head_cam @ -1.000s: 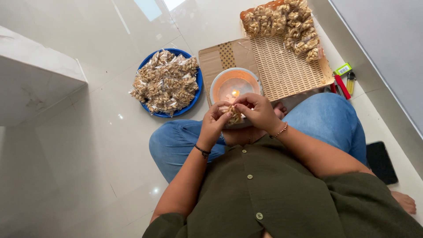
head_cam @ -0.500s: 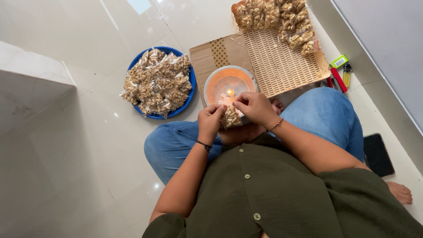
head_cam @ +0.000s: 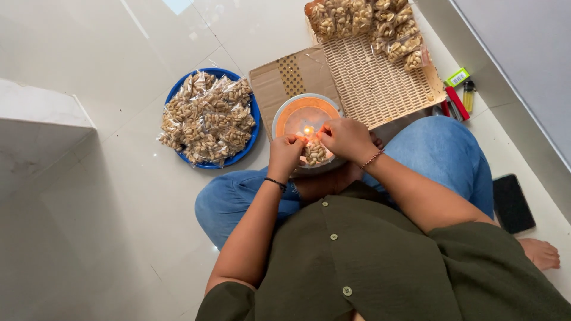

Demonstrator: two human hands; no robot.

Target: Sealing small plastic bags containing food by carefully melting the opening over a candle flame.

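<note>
I sit cross-legged on a tiled floor. My left hand [head_cam: 285,154] and my right hand [head_cam: 344,139] both pinch the top edge of a small clear packet of nuts [head_cam: 314,153], held between them. The packet's top sits right at a small flame [head_cam: 308,131] burning inside a round orange bowl [head_cam: 291,116] in front of my knees. Both hands hover over the bowl's near rim.
A blue plate [head_cam: 252,112] heaped with filled nut packets lies to the left. A woven tray [head_cam: 380,89] with more packets rests on cardboard [head_cam: 273,80] at the back. Lighters [head_cam: 461,92] and a black phone [head_cam: 511,203] lie at right. A white ledge [head_cam: 35,113] stands at left.
My hands have stayed together on the packet and brought its top edge closer to the flame. The head view has shifted slightly.
</note>
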